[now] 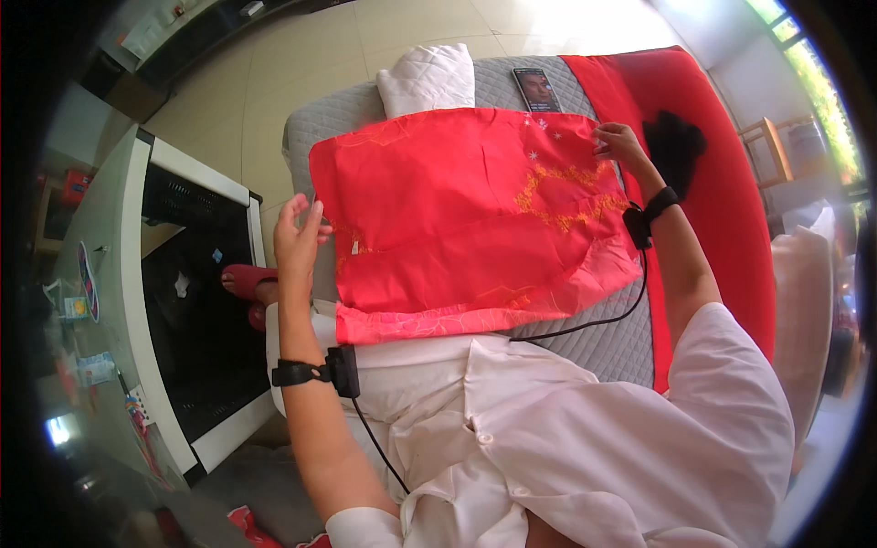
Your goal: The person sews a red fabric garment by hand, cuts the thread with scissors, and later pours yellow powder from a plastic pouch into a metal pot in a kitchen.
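A red fabric piece point(425, 205) with orange and white patterns, perhaps a pillowcase, lies spread over a grey quilted seat cover and reaches my lap. Its near edge shows a pinker patterned strip. Beside its left edge is my left hand point(299, 222), raised with fingers apart and no cloth visibly gripped. My right hand point(619, 144) is at the far right corner of the fabric, thumb and fingertips close together; whether they pinch the cloth is unclear. Both wrists wear black straps with cabled devices. A folded white quilted cloth point(430, 81) sits beyond the fabric's far edge.
A smartphone point(537, 90) with a lit screen lies on the grey quilted cover point(497, 79). To the right are a red covering point(726, 205) and a black fuzzy item point(675, 151). A white-framed cabinet or table point(195, 164) stands at left, near a foot in a red slipper point(248, 281).
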`<state>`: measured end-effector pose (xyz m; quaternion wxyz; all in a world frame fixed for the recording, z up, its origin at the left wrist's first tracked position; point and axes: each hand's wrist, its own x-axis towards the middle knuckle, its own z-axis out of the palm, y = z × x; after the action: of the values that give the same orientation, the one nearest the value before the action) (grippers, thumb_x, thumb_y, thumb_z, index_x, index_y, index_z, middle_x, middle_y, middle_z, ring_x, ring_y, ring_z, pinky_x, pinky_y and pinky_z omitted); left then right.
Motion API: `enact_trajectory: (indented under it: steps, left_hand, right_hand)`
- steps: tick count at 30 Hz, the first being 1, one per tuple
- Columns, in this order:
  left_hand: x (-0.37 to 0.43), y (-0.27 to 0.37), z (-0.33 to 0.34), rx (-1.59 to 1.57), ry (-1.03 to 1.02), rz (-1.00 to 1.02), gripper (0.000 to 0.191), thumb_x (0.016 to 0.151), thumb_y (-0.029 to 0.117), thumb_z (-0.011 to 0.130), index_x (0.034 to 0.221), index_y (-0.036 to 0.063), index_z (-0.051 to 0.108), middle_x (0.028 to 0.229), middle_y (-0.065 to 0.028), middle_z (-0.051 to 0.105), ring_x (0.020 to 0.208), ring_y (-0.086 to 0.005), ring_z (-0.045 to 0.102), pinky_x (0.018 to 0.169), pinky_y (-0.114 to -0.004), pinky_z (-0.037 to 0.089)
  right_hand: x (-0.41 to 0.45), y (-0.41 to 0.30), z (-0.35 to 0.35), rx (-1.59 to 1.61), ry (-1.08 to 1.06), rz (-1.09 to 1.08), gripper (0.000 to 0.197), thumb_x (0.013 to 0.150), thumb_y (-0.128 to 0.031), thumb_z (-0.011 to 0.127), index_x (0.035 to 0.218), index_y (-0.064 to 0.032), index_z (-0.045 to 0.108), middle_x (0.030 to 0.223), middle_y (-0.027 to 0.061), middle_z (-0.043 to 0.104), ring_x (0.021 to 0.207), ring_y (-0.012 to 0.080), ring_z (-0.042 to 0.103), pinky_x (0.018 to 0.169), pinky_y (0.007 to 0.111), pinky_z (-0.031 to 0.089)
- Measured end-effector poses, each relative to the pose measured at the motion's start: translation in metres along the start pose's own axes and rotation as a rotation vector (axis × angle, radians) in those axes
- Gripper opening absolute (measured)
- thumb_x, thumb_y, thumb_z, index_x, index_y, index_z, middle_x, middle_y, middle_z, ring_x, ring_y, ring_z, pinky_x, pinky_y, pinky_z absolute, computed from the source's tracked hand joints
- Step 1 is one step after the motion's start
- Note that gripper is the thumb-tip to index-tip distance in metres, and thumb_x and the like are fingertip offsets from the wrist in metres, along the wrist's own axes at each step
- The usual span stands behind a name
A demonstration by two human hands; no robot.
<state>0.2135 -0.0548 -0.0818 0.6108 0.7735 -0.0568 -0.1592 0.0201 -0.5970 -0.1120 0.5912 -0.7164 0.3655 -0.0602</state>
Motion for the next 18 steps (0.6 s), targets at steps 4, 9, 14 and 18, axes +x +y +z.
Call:
enact_trajectory:
  steps: [4, 9, 14, 18]
  left_hand:
    - [0.032, 0.007, 0.025, -0.183, 0.085, -0.01, 0.056, 0.087, 0.021, 0.064, 0.131, -0.0026, 0.039, 0.103, -0.0099, 0.058, 0.061, -0.0104, 0.059, 0.055, -0.021, 0.046]
    - [0.059, -0.012, 0.029, -0.388, 0.036, -0.172, 0.037, 0.087, 0.018, 0.064, 0.117, 0.0016, 0.051, 0.087, -0.0024, 0.06, 0.057, -0.0092, 0.056, 0.054, -0.022, 0.048]
    - [0.052, 0.027, 0.016, -0.641, 0.035, 0.02, 0.015, 0.09, 0.009, 0.057, 0.104, 0.0038, 0.057, 0.09, -0.0055, 0.063, 0.073, -0.0178, 0.065, 0.063, -0.027, 0.054]
    - [0.018, 0.132, -0.035, -0.83, -0.147, 0.502, 0.023, 0.089, 0.004, 0.055, 0.111, 0.0006, 0.052, 0.113, -0.0223, 0.056, 0.109, -0.0355, 0.055, 0.096, -0.044, 0.044]
  right_hand:
    - [0.011, -0.008, 0.013, -0.035, 0.037, 0.038, 0.024, 0.088, -0.021, 0.062, 0.102, -0.0013, 0.06, 0.071, 0.0031, 0.058, 0.06, 0.0146, 0.063, 0.057, 0.027, 0.056]
    - [0.009, -0.013, 0.022, 0.181, -0.135, 0.099, 0.019, 0.09, -0.015, 0.058, 0.096, 0.0027, 0.061, 0.079, 0.0064, 0.063, 0.064, 0.015, 0.064, 0.063, 0.027, 0.056]
    - [-0.016, -0.06, -0.019, 0.143, 0.068, -0.352, 0.024, 0.089, -0.015, 0.059, 0.098, 0.0069, 0.061, 0.09, 0.0102, 0.065, 0.082, 0.0175, 0.064, 0.077, 0.028, 0.054]
    - [-0.073, -0.167, -0.054, 0.164, 0.239, -0.749, 0.025, 0.089, -0.017, 0.058, 0.101, 0.0047, 0.062, 0.093, 0.0089, 0.065, 0.085, 0.0176, 0.063, 0.082, 0.029, 0.051]
